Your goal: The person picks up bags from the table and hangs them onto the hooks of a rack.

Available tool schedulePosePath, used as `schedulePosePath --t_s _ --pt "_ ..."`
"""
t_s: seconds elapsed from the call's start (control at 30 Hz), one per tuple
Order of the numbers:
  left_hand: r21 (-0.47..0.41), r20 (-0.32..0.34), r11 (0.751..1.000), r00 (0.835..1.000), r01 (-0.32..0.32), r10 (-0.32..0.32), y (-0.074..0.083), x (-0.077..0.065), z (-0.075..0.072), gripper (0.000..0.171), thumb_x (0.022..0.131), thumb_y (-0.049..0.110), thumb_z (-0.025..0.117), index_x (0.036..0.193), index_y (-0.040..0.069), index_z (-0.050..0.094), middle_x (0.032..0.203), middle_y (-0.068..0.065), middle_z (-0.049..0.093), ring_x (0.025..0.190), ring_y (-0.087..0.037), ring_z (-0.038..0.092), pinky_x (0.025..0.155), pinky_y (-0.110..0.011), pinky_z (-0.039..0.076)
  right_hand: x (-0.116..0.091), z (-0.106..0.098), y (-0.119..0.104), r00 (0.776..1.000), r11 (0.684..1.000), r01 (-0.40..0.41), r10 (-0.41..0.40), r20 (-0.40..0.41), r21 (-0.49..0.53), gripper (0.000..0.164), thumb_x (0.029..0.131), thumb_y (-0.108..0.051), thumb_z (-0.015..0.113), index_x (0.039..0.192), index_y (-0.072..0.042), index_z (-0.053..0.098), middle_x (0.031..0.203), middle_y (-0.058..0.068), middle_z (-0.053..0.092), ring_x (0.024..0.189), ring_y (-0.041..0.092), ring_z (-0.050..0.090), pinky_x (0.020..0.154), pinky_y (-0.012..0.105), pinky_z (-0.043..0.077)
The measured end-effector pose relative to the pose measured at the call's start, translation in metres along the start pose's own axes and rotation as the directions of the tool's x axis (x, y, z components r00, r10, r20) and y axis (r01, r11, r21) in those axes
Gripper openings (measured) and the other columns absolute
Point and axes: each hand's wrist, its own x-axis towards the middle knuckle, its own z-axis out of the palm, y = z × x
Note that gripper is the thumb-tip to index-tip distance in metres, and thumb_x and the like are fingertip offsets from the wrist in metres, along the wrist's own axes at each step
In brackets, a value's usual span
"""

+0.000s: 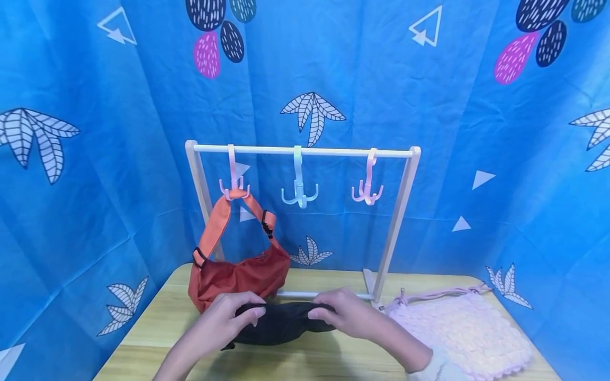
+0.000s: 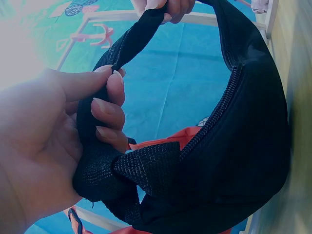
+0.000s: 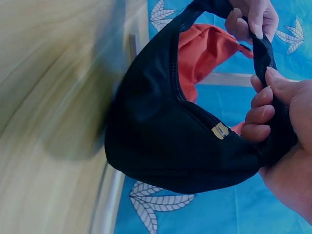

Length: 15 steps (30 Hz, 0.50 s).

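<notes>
A black zippered shoulder bag (image 1: 281,324) is held above the table between both hands. My left hand (image 1: 233,315) grips its strap on the left side, fingers curled round it. On the other side my right hand (image 1: 350,315) pinches the strap between thumb and fingers. In the left wrist view the strap (image 2: 134,46) arches over the bag's body (image 2: 243,161), and a strap knot or fold shows near the palm. The right wrist view shows the zip pull (image 3: 220,130) on the bag's top edge. Behind the left hand hangs an orange-red bag (image 1: 238,278).
A white rack (image 1: 305,152) stands at the table's back. It carries a pink hook (image 1: 233,169) bearing the orange-red bag, a mint-blue hook (image 1: 299,182) and another pink hook (image 1: 369,180). A fluffy pale bag (image 1: 467,333) lies on the wooden table (image 1: 147,328) at right.
</notes>
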Motion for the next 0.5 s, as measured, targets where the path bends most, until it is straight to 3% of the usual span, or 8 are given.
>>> schedulePosePath --t_s 0.13,0.27,0.5 --pt "-0.011 -0.049 1.000 0.998 0.025 -0.025 0.004 0.004 0.000 0.013 0.100 0.029 0.069 0.107 0.020 0.075 0.080 0.010 0.070 0.078 -0.007 0.066 0.072 -0.023 0.055 0.000 -0.007 -0.003 1.000 0.999 0.013 -0.013 0.000 -0.031 0.023 0.105 -0.030 0.061 0.090 -0.014 0.068 0.069 -0.005 0.065 0.063 -0.010 0.051 0.065 0.012 0.050" --pt "-0.027 -0.124 0.998 0.990 0.062 -0.065 0.010 0.007 0.002 0.009 0.097 0.024 0.073 0.105 0.020 0.077 0.083 0.008 0.074 0.079 -0.009 0.068 0.073 -0.022 0.057 0.001 -0.013 -0.005 1.000 0.997 0.018 -0.018 0.000 -0.074 0.016 0.104 -0.023 0.063 0.101 -0.011 0.072 0.078 -0.004 0.069 0.070 -0.007 0.054 0.068 0.013 0.053" --pt "0.011 -0.249 0.999 0.968 0.046 -0.042 0.017 0.016 0.001 0.011 0.095 0.016 0.075 0.102 0.023 0.079 0.082 0.011 0.073 0.071 -0.003 0.060 0.064 -0.021 0.051 0.004 -0.021 -0.006 0.993 0.993 0.031 -0.044 -0.107 -0.118 0.011 0.103 -0.012 0.063 0.107 -0.008 0.073 0.082 -0.001 0.072 0.073 -0.003 0.059 0.070 0.017 0.056"
